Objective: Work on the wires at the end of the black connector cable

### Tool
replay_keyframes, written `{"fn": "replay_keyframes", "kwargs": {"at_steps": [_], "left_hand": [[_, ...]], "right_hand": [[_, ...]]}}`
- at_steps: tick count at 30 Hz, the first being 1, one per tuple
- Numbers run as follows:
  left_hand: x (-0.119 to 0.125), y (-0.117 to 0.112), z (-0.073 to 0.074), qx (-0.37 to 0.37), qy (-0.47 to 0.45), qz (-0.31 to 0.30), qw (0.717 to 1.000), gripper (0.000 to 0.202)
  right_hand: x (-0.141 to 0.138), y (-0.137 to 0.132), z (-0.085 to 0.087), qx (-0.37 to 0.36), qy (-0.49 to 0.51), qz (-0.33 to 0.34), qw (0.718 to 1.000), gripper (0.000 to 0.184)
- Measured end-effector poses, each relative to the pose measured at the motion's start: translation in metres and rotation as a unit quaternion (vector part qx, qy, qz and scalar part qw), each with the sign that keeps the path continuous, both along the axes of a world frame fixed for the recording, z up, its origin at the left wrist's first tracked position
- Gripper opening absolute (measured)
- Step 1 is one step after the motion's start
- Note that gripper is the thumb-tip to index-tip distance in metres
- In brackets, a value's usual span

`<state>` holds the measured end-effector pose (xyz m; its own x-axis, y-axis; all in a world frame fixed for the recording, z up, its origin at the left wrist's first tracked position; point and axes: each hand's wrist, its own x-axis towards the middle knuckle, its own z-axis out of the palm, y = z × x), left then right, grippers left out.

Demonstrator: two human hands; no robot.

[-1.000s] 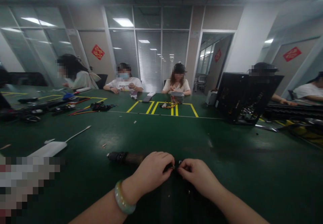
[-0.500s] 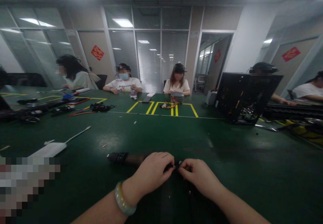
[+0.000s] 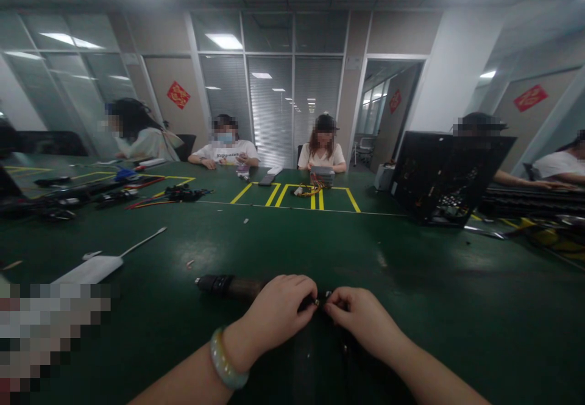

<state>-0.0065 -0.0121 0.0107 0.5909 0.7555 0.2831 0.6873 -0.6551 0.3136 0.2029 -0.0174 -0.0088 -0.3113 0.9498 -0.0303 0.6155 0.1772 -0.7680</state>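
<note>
My left hand [image 3: 280, 307], with a pale green bangle [image 3: 223, 359] on its wrist, is closed in a pinch; a small part with a shiny brass-coloured end [image 3: 317, 302] shows at its fingertips. Close to it on the right, my right hand [image 3: 359, 316] pinches something dark, mostly hidden by the fingers. A dark cord [image 3: 345, 356] runs down beneath that hand. Behind my left hand lies a dark cylindrical tool [image 3: 228, 284], its narrow metal tip pointing left. The left hand hides part of the tool.
A white power strip [image 3: 94, 269] lies on the green table [image 3: 274, 243] at left. Farther back are bundled cables [image 3: 183, 193] and a power supply with coloured wires [image 3: 322, 177]. A black computer case [image 3: 450, 176] stands at right. Several people sit around the table.
The view has shifted very slightly. Both hands keep nearly the same pose, and the brass-coloured end at the left fingertips shows a little more clearly.
</note>
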Motion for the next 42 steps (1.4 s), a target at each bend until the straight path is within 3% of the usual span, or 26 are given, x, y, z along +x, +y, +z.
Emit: {"fn": "replay_keyframes", "kwargs": {"at_steps": [5,11,15,20,25,31,42], "left_hand": [[0.0,0.001,0.0,0.002,0.006,-0.024,1.0,0.012],[0.0,0.001,-0.001,0.0,0.004,0.003,1.0,0.013],[0.001,0.001,-0.002,0.007,0.003,-0.022,1.0,0.011],[0.0,0.0,-0.001,-0.001,0.0,0.009,1.0,0.015],[0.0,0.0,0.0,0.001,0.001,-0.012,1.0,0.01],[0.001,0.0,-0.001,-0.009,0.006,0.015,1.0,0.015],[0.001,0.003,-0.003,-0.014,0.008,0.0,1.0,0.01]], "right_hand": [[0.0,0.0,0.001,0.004,0.004,0.002,1.0,0.018],[0.0,0.001,-0.002,0.016,-0.003,-0.001,1.0,0.017],[0.0,0.001,-0.003,0.019,-0.001,0.0,1.0,0.016],[0.001,0.002,-0.004,-0.001,0.006,0.0,1.0,0.017],[0.001,0.001,-0.001,-0.002,0.009,0.004,1.0,0.016],[-0.001,-0.001,0.001,0.004,0.016,0.0,1.0,0.015],[-0.004,-0.003,0.008,0.005,-0.003,-0.009,1.0,0.015]]}}
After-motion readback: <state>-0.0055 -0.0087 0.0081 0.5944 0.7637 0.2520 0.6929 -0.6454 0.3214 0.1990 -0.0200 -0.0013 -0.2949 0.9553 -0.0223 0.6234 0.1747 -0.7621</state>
